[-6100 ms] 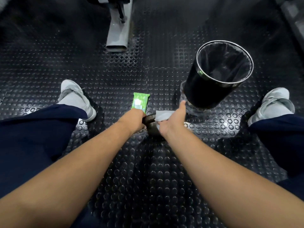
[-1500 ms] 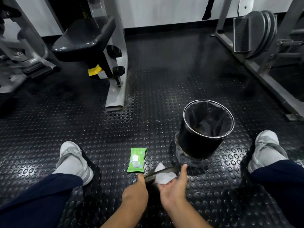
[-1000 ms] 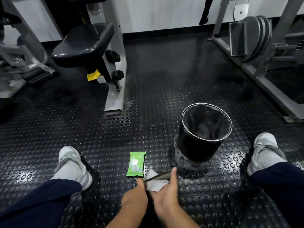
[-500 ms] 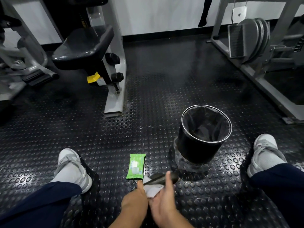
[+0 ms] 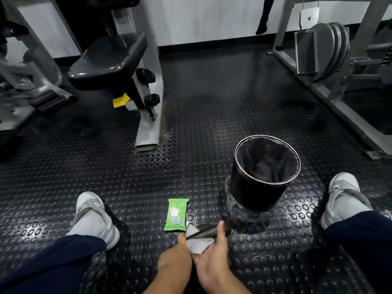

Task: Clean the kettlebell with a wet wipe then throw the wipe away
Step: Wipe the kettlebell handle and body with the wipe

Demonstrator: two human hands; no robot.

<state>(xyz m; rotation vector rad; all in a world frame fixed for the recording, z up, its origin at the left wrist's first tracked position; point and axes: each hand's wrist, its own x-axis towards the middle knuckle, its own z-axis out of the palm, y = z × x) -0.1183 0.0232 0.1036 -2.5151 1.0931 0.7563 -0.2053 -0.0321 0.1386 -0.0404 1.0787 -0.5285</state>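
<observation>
Two hands meet at the kettlebell (image 5: 205,230). Right hand (image 5: 212,264) grips the wet wipe (image 5: 198,245) against its handle, thumb laid over the bar. Left hand (image 5: 175,258) touches alongside, fingers hidden: grip cannot be told. Wipe pack (image 5: 176,215) lies just beyond the left hand; bin (image 5: 256,194) beyond the right.
</observation>
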